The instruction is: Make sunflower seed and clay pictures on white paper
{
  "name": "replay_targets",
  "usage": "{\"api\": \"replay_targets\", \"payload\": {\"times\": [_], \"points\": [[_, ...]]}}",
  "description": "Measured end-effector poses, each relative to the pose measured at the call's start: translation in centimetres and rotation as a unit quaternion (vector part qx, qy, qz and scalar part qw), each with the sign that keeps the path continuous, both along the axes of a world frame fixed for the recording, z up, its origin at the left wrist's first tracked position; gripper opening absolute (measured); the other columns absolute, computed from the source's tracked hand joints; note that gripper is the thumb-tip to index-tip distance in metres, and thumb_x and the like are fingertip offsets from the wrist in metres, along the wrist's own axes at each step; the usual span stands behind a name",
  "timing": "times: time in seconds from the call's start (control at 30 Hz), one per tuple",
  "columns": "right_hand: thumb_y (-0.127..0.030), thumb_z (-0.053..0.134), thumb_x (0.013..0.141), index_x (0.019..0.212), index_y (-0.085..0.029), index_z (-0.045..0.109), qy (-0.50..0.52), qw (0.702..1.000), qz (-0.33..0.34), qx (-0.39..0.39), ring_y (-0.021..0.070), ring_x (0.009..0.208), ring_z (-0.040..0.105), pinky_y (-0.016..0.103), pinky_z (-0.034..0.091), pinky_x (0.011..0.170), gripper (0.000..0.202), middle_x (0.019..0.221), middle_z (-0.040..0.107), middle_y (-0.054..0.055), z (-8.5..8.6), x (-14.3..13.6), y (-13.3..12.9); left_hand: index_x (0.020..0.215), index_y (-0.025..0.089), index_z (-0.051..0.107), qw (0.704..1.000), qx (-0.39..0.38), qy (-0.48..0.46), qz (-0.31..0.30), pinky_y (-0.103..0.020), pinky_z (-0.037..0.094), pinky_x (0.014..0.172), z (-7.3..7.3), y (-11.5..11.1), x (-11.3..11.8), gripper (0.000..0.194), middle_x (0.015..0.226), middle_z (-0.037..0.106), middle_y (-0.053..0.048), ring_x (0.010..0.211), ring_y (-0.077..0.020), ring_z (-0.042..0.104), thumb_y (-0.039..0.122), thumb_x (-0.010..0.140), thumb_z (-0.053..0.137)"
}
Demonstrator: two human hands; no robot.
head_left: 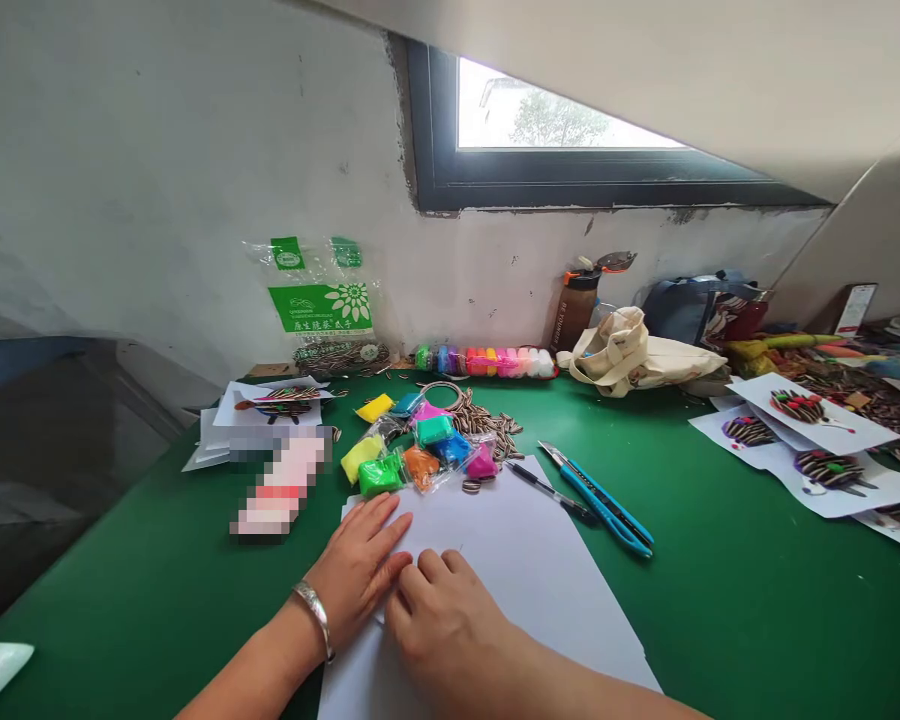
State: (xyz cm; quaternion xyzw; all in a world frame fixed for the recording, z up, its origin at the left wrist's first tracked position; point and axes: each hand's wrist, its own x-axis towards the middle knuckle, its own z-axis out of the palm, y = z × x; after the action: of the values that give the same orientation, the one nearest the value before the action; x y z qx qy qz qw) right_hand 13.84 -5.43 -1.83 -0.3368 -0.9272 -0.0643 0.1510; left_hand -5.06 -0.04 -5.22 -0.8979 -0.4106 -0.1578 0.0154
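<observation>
"So, left of the white paper [525,570], what's lying there?"

"A small pile of cards [225,410], the upper ones with striped seeds on them. Those look well along to me."

"And the paper itself?"

"Hardly begun, I'd judge. I see only a faint mark on it, no seeds or colour fixed down. The packets of coloured clay [435,430] and the loose seeds [487,420] sit just past its far edge."

"How are the fingers?"

"The left hand [356,565] lies flat and open on the paper's left side, gripping nothing. The right hand [450,615] is beside it, fingers curled in, half closed. Its fingertips are tucked out of sight, so I can't tell whether they pinch an edge. Either way, the paper is under both hands and stretches beyond them."

"Further right?"

"A pen [547,490] across the paper's right edge, then a blue cutter [600,500] beside it. Well to the paper's right, more sheets [832,420] carry seed shapes with coloured dots; those seem close to finished."
</observation>
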Motion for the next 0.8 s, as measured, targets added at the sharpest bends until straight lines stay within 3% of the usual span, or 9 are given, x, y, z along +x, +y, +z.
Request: {"api": "replay_targets", "payload": {"times": [0.17, 0.3, 0.5, 0.67, 0.73, 0.8], "points": [[-0.022, 0.057, 0.081, 0.079, -0.016, 0.054, 0.018, 0.998, 0.039, 0.042, 0.0197, 0.066, 0.05, 0.029, 0.032, 0.049, 0.007, 0.072, 0.056, 0.005, -1.3, -0.6, -0.3, 0.127, 0.024, 0.055, 1.0, 0.012, -0.025, 0.014, -0.041, 0.044, 0.101, 0.3, -0.1, -0.2, 0.039, 0.132, 0.056, -0.009, 0.123, -0.0253, 0.05, 0.04, 0.093, 0.045], [-0.022, 0.055, 0.084, 0.08, -0.016, 0.057, 0.007, 0.998, 0.046, 0.04, 0.0197, 0.065, 0.05, 0.029, 0.033, 0.049, 0.008, 0.07, 0.058, 0.006, -1.2, -0.6, 0.0, 0.12, 0.023, 0.06, 0.999, 0.033, -0.036, 0.007, -0.042, 0.046, 0.1, 1.2, -0.4, 0.2, 0.034, 0.125, 0.061, -0.008, 0.122, -0.0261, 0.051, 0.037, 0.09, 0.051], [-0.029, 0.059, 0.082, 0.071, -0.017, 0.06, -0.047, 0.994, 0.083, -0.058, 0.0193, 0.067, 0.052, 0.03, 0.035, 0.051, 0.016, 0.069, 0.061, 0.005, -0.2, 2.4, 0.8, 0.109, 0.017, 0.064, 0.997, 0.046, -0.04, -0.039, -0.043, 0.048, 0.098, 3.2, -0.2, 3.6, 0.026, 0.118, 0.064, -0.01, 0.119, -0.0256, 0.052, 0.02, 0.09, 0.047], [-0.025, 0.065, 0.078, 0.071, -0.019, 0.062, -0.045, 0.983, 0.084, -0.159, 0.0163, 0.068, 0.052, 0.029, 0.039, 0.063, 0.01, 0.066, 0.062, 0.0, 1.5, 5.7, 1.3, 0.106, 0.017, 0.065, 0.999, 0.031, 0.0, -0.017, -0.058, 0.044, 0.096, 3.0, 1.8, 5.9, 0.025, 0.117, 0.064, -0.01, 0.119, -0.0333, 0.05, 0.018, 0.087, 0.049], [-0.027, 0.066, 0.077, 0.075, -0.021, 0.064, 0.024, 0.971, 0.049, -0.231, 0.0139, 0.067, 0.054, 0.025, 0.04, 0.065, 0.007, 0.071, 0.063, -0.001, 2.5, 6.7, 2.1, 0.106, 0.018, 0.065, 0.999, 0.036, 0.002, 0.001, -0.059, 0.041, 0.097, 2.5, 2.4, 5.7, 0.025, 0.116, 0.065, -0.009, 0.119, -0.0335, 0.049, 0.02, 0.087, 0.049], [-0.02, 0.06, 0.081, 0.091, -0.021, 0.065, 0.121, 0.965, -0.07, -0.223, 0.0153, 0.082, 0.058, 0.025, 0.042, 0.073, 0.011, 0.091, 0.065, 0.002, 3.0, 7.6, 3.3, 0.106, 0.019, 0.065, 0.999, 0.042, -0.004, 0.011, -0.058, 0.04, 0.098, 2.2, 2.6, 5.2, 0.024, 0.116, 0.065, -0.008, 0.121, -0.0325, 0.048, 0.02, 0.088, 0.049]]}}
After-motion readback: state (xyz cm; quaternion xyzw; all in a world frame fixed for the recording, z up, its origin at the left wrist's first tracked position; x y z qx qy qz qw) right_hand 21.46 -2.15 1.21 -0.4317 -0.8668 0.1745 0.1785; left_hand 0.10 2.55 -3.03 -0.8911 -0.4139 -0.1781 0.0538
